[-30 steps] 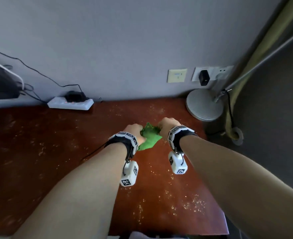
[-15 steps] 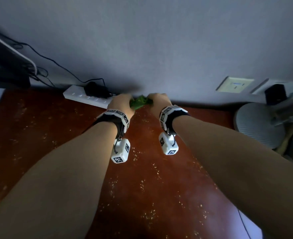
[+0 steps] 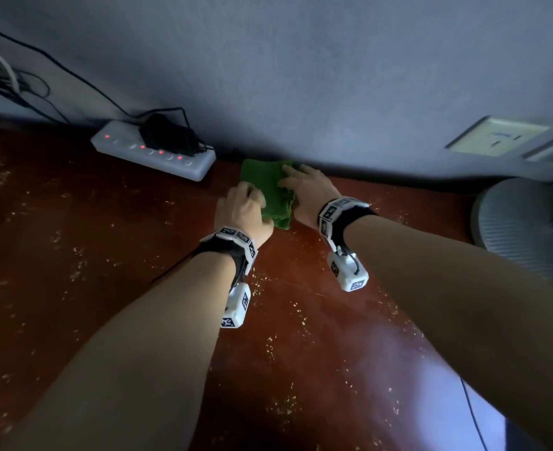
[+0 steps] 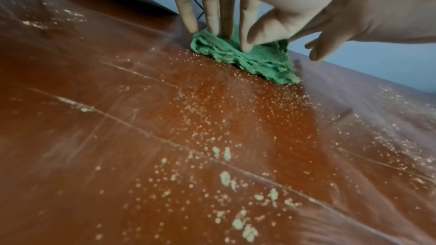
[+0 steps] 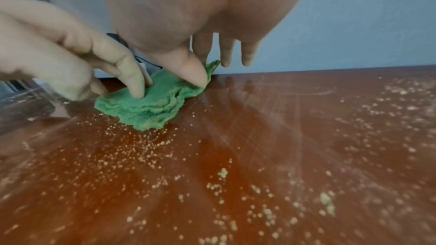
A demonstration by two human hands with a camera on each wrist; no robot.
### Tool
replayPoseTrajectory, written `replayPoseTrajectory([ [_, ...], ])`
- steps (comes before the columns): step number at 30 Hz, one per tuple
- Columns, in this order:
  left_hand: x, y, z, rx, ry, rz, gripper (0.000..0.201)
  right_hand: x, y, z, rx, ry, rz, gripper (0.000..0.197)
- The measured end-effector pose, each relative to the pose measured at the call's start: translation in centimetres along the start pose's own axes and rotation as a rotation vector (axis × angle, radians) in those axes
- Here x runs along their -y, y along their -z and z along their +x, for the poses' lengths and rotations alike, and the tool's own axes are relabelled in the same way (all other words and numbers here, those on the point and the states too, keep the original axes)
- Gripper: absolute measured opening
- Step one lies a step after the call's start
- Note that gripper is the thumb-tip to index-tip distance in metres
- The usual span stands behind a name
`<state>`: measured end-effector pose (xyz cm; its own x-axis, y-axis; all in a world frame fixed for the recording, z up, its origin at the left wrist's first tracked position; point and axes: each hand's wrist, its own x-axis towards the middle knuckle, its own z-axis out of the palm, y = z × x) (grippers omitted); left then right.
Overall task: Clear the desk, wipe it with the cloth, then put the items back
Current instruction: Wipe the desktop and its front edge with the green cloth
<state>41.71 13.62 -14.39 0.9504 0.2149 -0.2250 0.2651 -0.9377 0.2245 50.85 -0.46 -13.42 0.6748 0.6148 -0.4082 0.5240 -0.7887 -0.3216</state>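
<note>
I see the crumpled green cloth [image 3: 270, 193] lying flat on the reddish-brown wooden bench [image 3: 73, 255], just right of the white power strip [image 3: 153, 151]. My left hand [image 3: 241, 211] and right hand [image 3: 307, 193] press it with straightened fingers.

No readable text; wrist markers [image 3: 355, 284] show only coded patterns.

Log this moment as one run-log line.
phase: wiping | cloth: flat on desk at wall edge, beside power strip | left hand: pressing cloth | right hand: pressing cloth | crumbs: remain
</note>
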Motion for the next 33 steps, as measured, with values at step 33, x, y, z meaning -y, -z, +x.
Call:
replayPoseTrajectory([
  [33,-6.7,-6.0,1.9,0.105,-0.004,0.193,0.073,-12.2,-7.1,-16.0,-0.113,-0.351,0.040,0.063],
])
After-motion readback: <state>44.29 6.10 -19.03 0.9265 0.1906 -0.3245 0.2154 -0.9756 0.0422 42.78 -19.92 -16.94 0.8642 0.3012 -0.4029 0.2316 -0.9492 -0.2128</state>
